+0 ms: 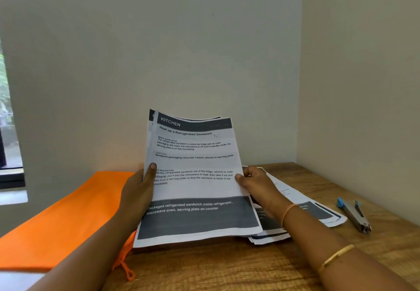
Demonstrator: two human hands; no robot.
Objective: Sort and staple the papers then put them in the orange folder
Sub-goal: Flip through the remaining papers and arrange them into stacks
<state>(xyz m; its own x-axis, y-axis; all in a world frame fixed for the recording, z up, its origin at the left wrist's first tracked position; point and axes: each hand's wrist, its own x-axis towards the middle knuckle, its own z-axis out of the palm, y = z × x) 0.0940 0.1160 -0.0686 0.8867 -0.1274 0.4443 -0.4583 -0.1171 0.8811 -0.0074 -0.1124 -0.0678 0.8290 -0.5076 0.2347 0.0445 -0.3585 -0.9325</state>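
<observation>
Head | left hand (136, 190), right hand (256, 186): fingers (152, 168) grasping papers (195, 165) by side edges | stapler (354, 214) apart, right

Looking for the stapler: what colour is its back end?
Blue, on an otherwise grey metal stapler, seen in the head view.

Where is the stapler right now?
In the head view, the stapler lies on the wooden table at the far right, just beyond the loose papers and near the side wall.
</observation>
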